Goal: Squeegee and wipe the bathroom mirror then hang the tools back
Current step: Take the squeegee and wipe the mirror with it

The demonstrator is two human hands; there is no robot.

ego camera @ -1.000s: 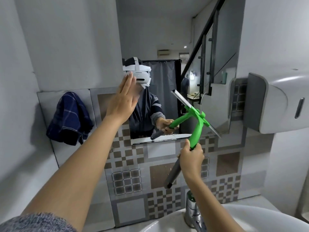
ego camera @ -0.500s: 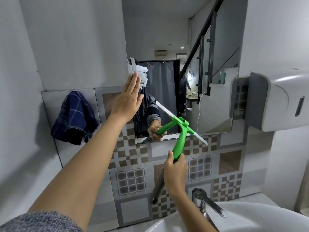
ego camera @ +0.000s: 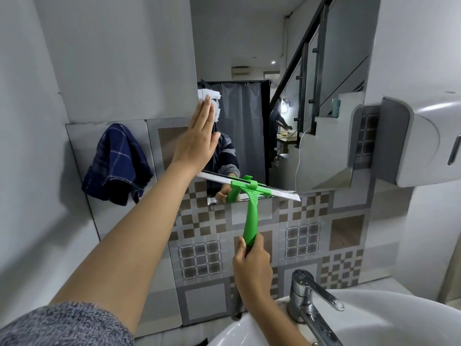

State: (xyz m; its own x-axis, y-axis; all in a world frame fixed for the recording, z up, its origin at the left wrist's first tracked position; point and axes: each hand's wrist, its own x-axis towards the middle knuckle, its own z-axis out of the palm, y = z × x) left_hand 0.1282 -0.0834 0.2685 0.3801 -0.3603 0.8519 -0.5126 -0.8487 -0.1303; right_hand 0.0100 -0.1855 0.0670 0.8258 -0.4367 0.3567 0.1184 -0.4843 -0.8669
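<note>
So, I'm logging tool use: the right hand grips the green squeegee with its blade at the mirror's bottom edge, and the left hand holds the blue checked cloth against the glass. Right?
Not quite. The left hand is empty, palm flat on the mirror; the blue checked cloth hangs on the wall to the left, as the head view shows. The right hand does grip the green squeegee, blade at the bottom edge.

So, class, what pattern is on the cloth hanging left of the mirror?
Dark blue plaid cloth, head view.
</note>
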